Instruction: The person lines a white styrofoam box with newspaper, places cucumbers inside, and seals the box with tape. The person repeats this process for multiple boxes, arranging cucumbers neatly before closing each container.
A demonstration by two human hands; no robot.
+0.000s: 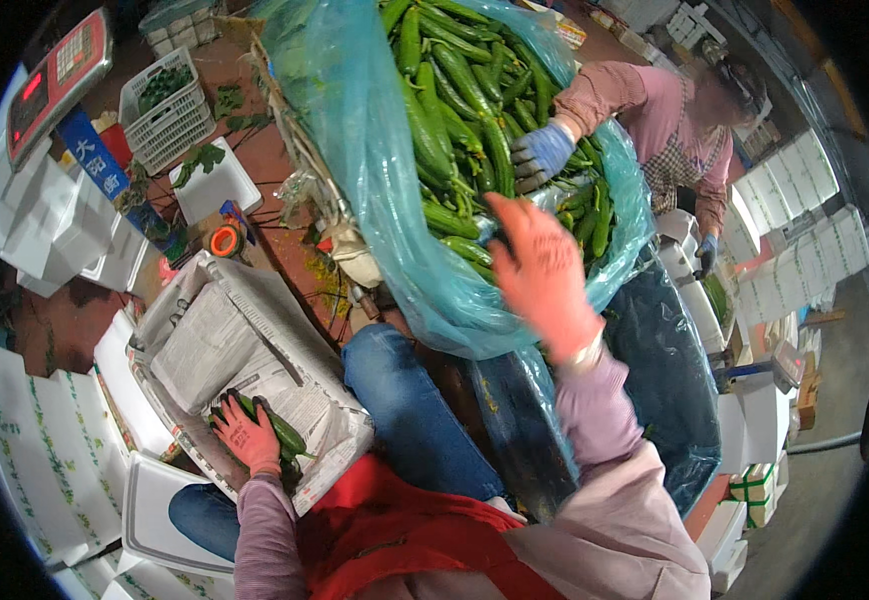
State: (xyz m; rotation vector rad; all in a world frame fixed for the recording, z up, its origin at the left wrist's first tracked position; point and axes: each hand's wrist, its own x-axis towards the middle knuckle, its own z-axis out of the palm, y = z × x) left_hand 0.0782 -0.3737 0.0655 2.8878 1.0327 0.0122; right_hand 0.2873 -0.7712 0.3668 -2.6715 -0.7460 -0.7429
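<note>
My left hand [247, 438], in a pink-orange glove, lies over dark green cucumbers [283, 430] in a newspaper-lined box [347, 437] at my left knee. Its fingers curve over the cucumbers, and its palm side is hidden. My right hand [547, 275], gloved alike and slightly blurred, reaches over the near right part of a big blue plastic bag [340, 150]. Loose cucumbers [460, 90] fill this bag. The right fingers are apart, with nothing visible in them; the fingertips are near the cucumbers.
Across the bag, a co-worker's blue-gloved hand [543, 157] rests on the cucumbers. White foam boxes [45, 450] stand at left, others [805, 225] at right. A red scale [60, 85], white crates [167, 120] and an orange tape roll [225, 240] are on the left.
</note>
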